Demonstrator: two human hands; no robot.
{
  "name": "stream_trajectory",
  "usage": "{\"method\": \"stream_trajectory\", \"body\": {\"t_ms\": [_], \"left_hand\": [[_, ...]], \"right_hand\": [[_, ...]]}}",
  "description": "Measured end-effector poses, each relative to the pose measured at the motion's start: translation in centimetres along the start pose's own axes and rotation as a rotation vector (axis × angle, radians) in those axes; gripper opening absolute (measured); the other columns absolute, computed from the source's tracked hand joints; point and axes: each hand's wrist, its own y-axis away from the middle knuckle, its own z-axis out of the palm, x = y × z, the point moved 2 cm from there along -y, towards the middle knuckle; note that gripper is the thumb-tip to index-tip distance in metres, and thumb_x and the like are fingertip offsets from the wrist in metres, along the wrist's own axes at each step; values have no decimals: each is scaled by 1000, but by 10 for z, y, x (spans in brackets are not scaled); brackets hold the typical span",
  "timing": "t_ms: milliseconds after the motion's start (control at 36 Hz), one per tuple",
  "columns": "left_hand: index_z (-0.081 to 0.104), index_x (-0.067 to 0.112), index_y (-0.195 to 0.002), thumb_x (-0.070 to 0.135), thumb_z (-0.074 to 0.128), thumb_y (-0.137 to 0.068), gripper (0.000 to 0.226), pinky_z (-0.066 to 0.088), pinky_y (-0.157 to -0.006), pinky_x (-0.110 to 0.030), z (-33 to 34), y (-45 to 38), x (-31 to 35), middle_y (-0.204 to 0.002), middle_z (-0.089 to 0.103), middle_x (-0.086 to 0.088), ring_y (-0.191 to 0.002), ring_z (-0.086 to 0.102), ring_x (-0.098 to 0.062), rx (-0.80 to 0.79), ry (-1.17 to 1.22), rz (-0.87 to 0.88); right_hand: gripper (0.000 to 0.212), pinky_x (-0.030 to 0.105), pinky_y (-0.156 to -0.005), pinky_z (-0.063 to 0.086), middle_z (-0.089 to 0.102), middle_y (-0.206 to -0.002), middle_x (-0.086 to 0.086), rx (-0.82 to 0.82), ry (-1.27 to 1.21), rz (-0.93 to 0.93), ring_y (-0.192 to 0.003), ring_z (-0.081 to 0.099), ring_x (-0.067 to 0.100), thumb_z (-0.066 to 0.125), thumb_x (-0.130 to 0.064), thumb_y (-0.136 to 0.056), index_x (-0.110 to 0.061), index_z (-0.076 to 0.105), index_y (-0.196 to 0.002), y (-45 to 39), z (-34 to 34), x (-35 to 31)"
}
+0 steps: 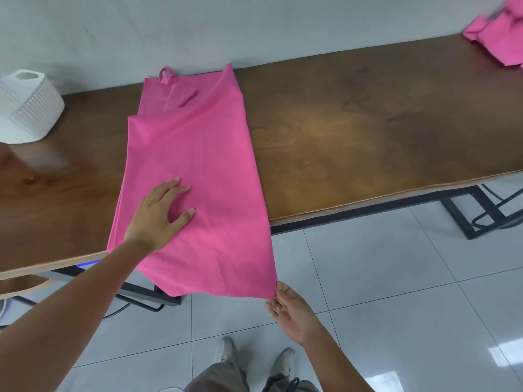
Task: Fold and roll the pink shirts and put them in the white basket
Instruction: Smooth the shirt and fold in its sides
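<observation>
A pink shirt (195, 154) lies folded lengthwise into a long strip on the brown table (353, 131), its collar end near the wall and its hem hanging over the front edge. My left hand (161, 213) presses flat on the lower part of the shirt, fingers spread. My right hand (288, 309) pinches the shirt's bottom right corner below the table edge. The white basket (28, 108) stands at the far left of the table.
More pink shirts (498, 38) lie in a pile at the table's far right end. A grey wall runs behind the table. Below are white floor tiles, black table legs (467, 213) and my shoes (254, 360).
</observation>
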Motion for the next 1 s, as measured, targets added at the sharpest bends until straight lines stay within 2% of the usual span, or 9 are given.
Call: {"method": "stream_trajectory", "body": {"t_ms": [139,278,361,472,528,722,833,917,1000], "left_hand": [[47,32,-146,71,42,-90,69,25,-122,-44,0,0,-1,-153,35,17,-147,32,-20,-6,0,-1],[45,36,-147,72,41,-90,67,26,-122,-47,-1,0,0,-158,38,6,-147,32,-20,-14,-5,-1],[46,33,-147,71,41,-90,69,26,-122,-46,-1,1,0,-158,38,6,-147,32,-20,-14,-9,-3],[41,42,-145,71,41,-89,63,25,-122,-46,-2,1,1,-158,38,7,-147,32,-20,-16,-2,0],[45,35,-147,71,42,-90,68,25,-122,-45,-2,1,0,-158,38,5,-147,32,-20,-16,-9,0],[47,31,-147,71,42,-90,70,26,-122,-46,-2,0,-1,-157,39,4,-146,33,-21,-6,-6,3],[46,31,-147,71,42,-89,70,26,-122,-47,-1,0,-2,-158,39,5,-146,32,-21,-7,-3,2],[47,31,-147,70,42,-89,70,27,-122,-48,-1,1,-2,-158,39,4,-146,32,-21,-5,5,-2],[46,31,-147,71,42,-89,70,27,-122,-48,-1,1,-2,-158,39,4,-146,32,-21,-5,2,-1]], "right_hand": [[9,26,-78,43,58,-76,1,18,-50,-24,-58,49,9,64,-13,-93,-10,56,-97,-4,-1,-3],[45,31,-98,46,69,-107,5,-25,-70,-29,-95,68,13,67,-10,-94,-8,51,-136,-2,5,-10],[43,32,-102,47,71,-114,10,0,-119,-69,-110,68,18,69,-4,-91,-5,51,-130,-7,9,-13],[15,30,-92,57,70,-91,9,40,-170,-109,-94,70,18,60,5,-94,-9,54,-94,-8,17,-15],[28,30,-87,59,66,-83,10,79,-201,-141,-87,71,19,54,8,-96,-12,49,-78,-10,17,-15],[24,30,-70,59,69,-96,14,86,-261,-70,-81,73,19,57,10,-94,-12,49,-102,-12,12,-2],[20,24,-69,57,69,-81,7,0,-167,-15,-69,68,12,52,2,-100,-3,67,-88,2,21,-1],[16,22,-69,56,71,-82,6,-2,-110,-4,-66,68,9,50,1,-102,2,62,-112,7,21,0],[48,26,-72,59,74,-101,11,98,-121,-2,-82,74,14,64,-2,-95,-1,45,-139,1,9,2]]}}
